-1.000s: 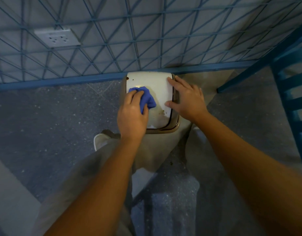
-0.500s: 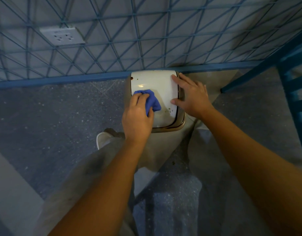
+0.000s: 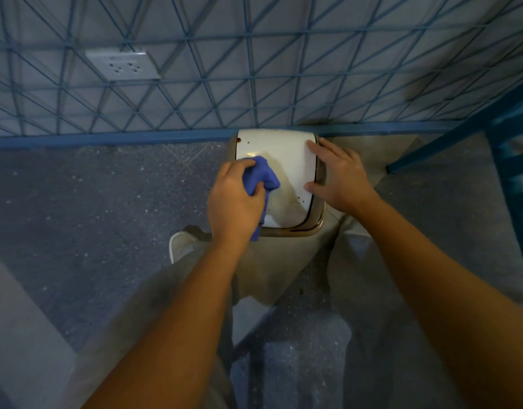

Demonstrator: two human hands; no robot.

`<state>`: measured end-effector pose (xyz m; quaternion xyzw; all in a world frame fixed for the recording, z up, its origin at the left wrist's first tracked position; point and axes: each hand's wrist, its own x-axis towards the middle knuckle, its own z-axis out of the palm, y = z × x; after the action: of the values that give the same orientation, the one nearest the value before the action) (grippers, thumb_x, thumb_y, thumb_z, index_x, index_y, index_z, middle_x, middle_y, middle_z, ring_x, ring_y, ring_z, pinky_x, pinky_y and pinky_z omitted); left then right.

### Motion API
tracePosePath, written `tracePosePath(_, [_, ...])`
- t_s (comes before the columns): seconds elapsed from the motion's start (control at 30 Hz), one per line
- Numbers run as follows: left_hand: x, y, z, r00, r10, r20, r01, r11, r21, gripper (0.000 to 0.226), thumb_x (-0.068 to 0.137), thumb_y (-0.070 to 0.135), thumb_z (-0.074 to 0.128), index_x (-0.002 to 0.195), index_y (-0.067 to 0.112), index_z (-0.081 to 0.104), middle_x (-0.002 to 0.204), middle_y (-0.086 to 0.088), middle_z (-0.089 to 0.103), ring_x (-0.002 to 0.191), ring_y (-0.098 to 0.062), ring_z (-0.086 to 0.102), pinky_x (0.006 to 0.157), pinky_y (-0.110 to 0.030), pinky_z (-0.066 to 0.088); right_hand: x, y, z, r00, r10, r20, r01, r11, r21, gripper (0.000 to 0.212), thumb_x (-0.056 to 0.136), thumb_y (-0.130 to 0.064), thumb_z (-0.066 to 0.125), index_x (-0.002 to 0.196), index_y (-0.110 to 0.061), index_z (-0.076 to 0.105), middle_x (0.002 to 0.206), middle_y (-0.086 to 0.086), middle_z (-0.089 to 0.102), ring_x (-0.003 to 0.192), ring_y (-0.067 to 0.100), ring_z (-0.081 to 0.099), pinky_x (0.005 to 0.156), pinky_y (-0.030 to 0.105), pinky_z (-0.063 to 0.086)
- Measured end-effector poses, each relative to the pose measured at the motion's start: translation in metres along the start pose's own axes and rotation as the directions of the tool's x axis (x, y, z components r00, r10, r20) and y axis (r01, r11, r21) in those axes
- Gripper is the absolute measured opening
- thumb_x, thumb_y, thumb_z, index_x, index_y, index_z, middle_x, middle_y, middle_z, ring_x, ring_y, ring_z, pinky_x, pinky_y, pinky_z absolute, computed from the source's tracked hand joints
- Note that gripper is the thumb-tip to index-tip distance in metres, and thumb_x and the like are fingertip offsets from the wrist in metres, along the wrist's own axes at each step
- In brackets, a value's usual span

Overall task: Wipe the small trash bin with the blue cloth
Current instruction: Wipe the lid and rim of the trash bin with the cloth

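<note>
The small trash bin point(image 3: 287, 154) stands on the floor against the wall, with a white lid and a brownish rim. Small dark spots mark the lid near its right and near edges. My left hand point(image 3: 235, 202) is closed on the bunched blue cloth point(image 3: 261, 178) and presses it onto the left side of the lid. My right hand point(image 3: 341, 175) lies flat on the bin's right edge, fingers spread over the lid and rim. The bin's body is hidden below the lid and behind my legs.
A blue wire grid point(image 3: 254, 84) covers the tiled wall, with a white wall socket point(image 3: 123, 64) behind it at upper left. A blue chair point(image 3: 511, 149) stands at the right. My legs in light trousers and a white shoe point(image 3: 179, 246) are below the bin.
My left hand has slid the blue cloth toward the lid's left edge, and the cloth now hangs partly over the near left rim. My right hand stays on the right edge.
</note>
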<state>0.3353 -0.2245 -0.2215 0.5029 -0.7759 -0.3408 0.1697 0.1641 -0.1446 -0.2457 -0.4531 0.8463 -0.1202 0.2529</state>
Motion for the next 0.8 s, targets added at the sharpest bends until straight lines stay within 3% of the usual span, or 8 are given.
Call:
tracePosePath(0.1, [0.022, -0.001, -0.024, 0.989, -0.123, -0.083, 0.109, 0.981, -0.158, 0.035, 0.083, 0.015, 0.062, 0.117, 0.017, 0.058, 0.122, -0.003, 0.06, 0.112, -0.017, 0.055, 0.088, -0.02, 0.039, 0.004, -0.008, -0.006, 1.0, 0.008, -0.002, -0.008, 1.0, -0.002, 0.078, 0.08, -0.041, 0.066, 0.145, -0.025, 0.026, 0.154, 0.003, 0.025, 0.142, 0.027, 0.021, 0.118, 0.048, 0.012])
tracePosePath(0.2, [0.044, -0.01, -0.046, 0.975, -0.201, -0.091, 0.18, 0.964, -0.198, 0.038, 0.084, 0.019, 0.064, 0.122, 0.016, 0.056, 0.125, -0.001, 0.059, 0.113, -0.011, 0.052, 0.09, -0.017, 0.038, 0.006, -0.027, -0.01, 0.994, -0.077, -0.084, 0.075, 0.997, -0.017, 0.074, 0.081, -0.045, 0.063, 0.144, -0.026, 0.029, 0.15, 0.005, 0.032, 0.138, 0.026, 0.027, 0.117, 0.046, 0.016])
tracePosePath(0.37, [0.054, -0.011, -0.039, 0.993, -0.114, -0.041, 0.108, 0.985, -0.131, 0.038, 0.083, 0.02, 0.064, 0.121, 0.021, 0.058, 0.124, 0.001, 0.061, 0.109, -0.01, 0.054, 0.087, -0.014, 0.037, 0.006, -0.059, -0.001, 0.964, -0.222, -0.148, 0.2, 0.969, -0.146, 0.059, 0.086, -0.033, 0.061, 0.14, -0.025, 0.039, 0.145, 0.006, 0.041, 0.135, 0.029, 0.032, 0.117, 0.046, 0.009])
tracePosePath(0.5, [0.056, -0.003, -0.015, 0.991, 0.119, 0.063, -0.118, 0.993, -0.02, 0.041, 0.084, 0.021, 0.062, 0.125, 0.018, 0.057, 0.129, -0.003, 0.058, 0.117, -0.02, 0.054, 0.095, -0.023, 0.038, 0.009, -0.059, 0.006, 0.971, -0.202, -0.124, 0.179, 0.968, -0.176, 0.053, 0.082, -0.03, 0.064, 0.132, -0.02, 0.051, 0.143, 0.006, 0.045, 0.133, 0.032, 0.034, 0.117, 0.05, 0.007])
tracePosePath(0.6, [0.06, -0.006, -0.007, 0.974, 0.203, 0.099, -0.213, 0.972, 0.097, 0.041, 0.087, 0.02, 0.057, 0.127, 0.016, 0.054, 0.131, -0.006, 0.056, 0.117, -0.025, 0.053, 0.095, -0.034, 0.042, 0.01, -0.058, 0.008, 0.97, -0.208, -0.13, 0.186, 0.969, -0.16, 0.052, 0.081, -0.029, 0.066, 0.13, -0.019, 0.053, 0.142, 0.008, 0.047, 0.132, 0.033, 0.036, 0.116, 0.051, 0.01])
tracePosePath(0.7, [0.07, -0.022, -0.013, 0.988, 0.146, 0.044, -0.15, 0.983, 0.106, 0.031, 0.087, 0.015, 0.054, 0.117, 0.013, 0.06, 0.119, -0.011, 0.06, 0.109, -0.028, 0.056, 0.086, -0.033, 0.044, 0.009, -0.058, 0.007, 0.976, -0.195, -0.101, 0.176, 0.97, -0.17, 0.055, 0.086, -0.031, 0.061, 0.138, -0.025, 0.043, 0.147, 0.004, 0.04, 0.135, 0.029, 0.031, 0.117, 0.048, 0.008])
tracePosePath(0.8, [0.066, -0.046, -0.022, 1.0, 0.025, 0.0, -0.025, 0.993, 0.112, 0.022, 0.088, 0.014, 0.053, 0.105, 0.008, 0.064, 0.107, -0.016, 0.063, 0.099, -0.029, 0.059, 0.072, -0.017, 0.034, 0.009, -0.058, 0.007, 0.981, -0.178, -0.081, 0.161, 0.971, -0.178, 0.056, 0.089, -0.033, 0.057, 0.141, -0.029, 0.036, 0.15, 0.0, 0.034, 0.138, 0.026, 0.026, 0.118, 0.045, 0.003])
